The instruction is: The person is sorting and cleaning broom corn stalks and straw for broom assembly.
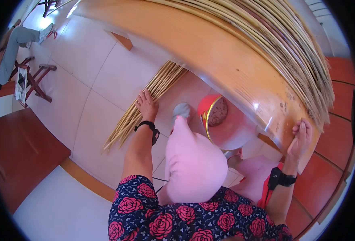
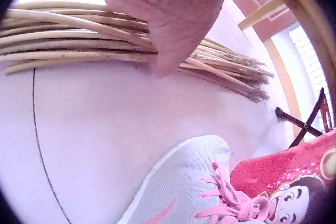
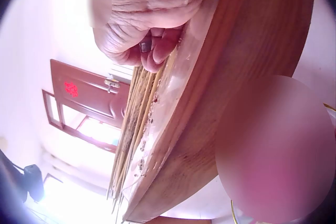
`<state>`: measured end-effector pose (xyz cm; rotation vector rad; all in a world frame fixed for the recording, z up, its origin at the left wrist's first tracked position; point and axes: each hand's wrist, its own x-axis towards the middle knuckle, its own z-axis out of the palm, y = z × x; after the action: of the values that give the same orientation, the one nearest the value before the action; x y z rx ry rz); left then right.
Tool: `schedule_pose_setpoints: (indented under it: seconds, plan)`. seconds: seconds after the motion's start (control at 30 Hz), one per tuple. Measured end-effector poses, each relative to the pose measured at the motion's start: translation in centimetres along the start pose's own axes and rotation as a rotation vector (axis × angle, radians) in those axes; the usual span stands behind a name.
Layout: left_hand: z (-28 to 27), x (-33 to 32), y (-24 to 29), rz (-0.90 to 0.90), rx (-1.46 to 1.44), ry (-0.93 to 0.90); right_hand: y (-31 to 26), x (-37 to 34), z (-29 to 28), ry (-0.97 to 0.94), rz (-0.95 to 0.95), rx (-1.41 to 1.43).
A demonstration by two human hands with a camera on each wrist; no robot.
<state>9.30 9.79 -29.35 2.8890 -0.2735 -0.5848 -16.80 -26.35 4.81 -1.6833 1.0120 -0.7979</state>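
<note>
My left hand (image 1: 146,105) lies over a bundle of long pale stalks (image 1: 165,82) on the tiled floor. Its fingers rest across the stalks. From the left wrist, the hand (image 2: 170,19) covers the middle of the bundle, and bushy ends (image 2: 244,69) stick out to the right. At the table's near corner rests my right hand (image 1: 300,138), its fingers loosely curled with nothing seen in them. A ring shows on one finger in the right wrist view, where stalks (image 3: 139,98) lie on the tabletop beyond the hand (image 3: 149,19).
Many long stalks (image 1: 262,32) with feathery ends lie along the wooden table (image 1: 177,30). A red bucket (image 1: 208,105) with a gold rim stands below its edge, beside my shoe (image 1: 181,109). A folding stool (image 1: 36,82) and a seated person's leg (image 1: 14,50) are at far left.
</note>
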Motion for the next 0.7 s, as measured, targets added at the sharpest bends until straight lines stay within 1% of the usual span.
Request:
schedule_pose_setpoints:
  seconds: [0.03,0.07,0.17,0.27,0.37,0.47,0.5,0.57,0.6,0.7]
  plan:
    - [0.1,-0.6,-0.4,-0.027,0.026,0.001,-0.1,-0.1,0.0,0.001,0.001,0.007]
    - [0.1,-1.5,-0.9,-0.036,0.011,-0.036,-0.1,-0.1,0.2,-0.002,0.003,0.015]
    - [1.4,-3.3,-3.2,0.107,0.108,0.047,0.1,0.1,0.1,-0.004,0.007,0.036]
    - [1.8,-4.8,-4.7,0.125,0.056,0.101,0.5,0.4,0.2,-0.015,0.006,0.06]
    - [0.3,-6.6,-4.9,0.138,-0.024,-0.008,0.6,0.4,0.6,-0.018,0.01,0.056]
    - [0.3,-6.0,-4.8,0.224,-0.049,0.173,1.4,0.6,0.6,-0.013,0.02,0.086]
    - [-0.3,-5.3,-4.5,0.268,-0.117,0.19,1.4,0.6,0.9,-0.013,0.029,0.088]
    - [-2.3,-3.9,-4.0,0.342,-0.246,0.219,1.8,0.8,1.0,-0.02,0.034,0.118]
    - [-5.3,-3.5,-2.6,0.361,-0.254,0.134,1.9,0.7,1.0,-0.027,0.04,0.134]
    - [-16.4,-5.0,4.0,0.222,-0.597,0.053,1.6,0.7,1.2,-0.07,0.057,0.212]
